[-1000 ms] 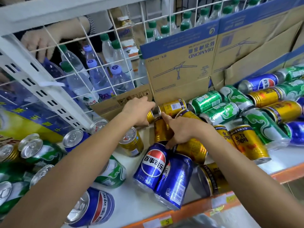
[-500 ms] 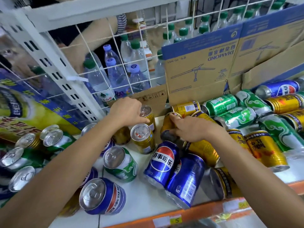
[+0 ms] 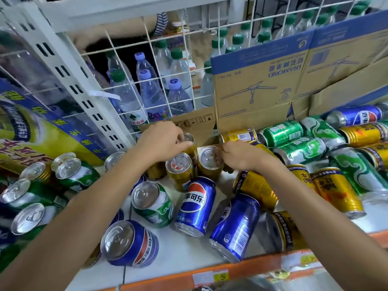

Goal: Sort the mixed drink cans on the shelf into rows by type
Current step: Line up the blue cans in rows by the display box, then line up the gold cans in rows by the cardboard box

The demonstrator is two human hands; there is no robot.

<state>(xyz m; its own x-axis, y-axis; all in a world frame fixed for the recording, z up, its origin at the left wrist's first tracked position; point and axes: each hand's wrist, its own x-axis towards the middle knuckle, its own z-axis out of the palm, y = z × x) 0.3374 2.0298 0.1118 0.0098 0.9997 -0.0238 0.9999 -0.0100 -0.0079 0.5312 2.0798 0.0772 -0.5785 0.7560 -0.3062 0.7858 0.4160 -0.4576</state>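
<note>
My left hand (image 3: 161, 141) pinches back gold can (image 3: 190, 143), right hand (image 3: 237, 154) the nearer gold can (image 3: 207, 163) (mid-frame); seat both upright, touching.

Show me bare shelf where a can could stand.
Best patch: white shelf along the orange front edge, between the upright blue can and the front lying blue can. A smaller strip lies front right, past the lying gold can. Crowded: left upright cans, right pile.
</note>
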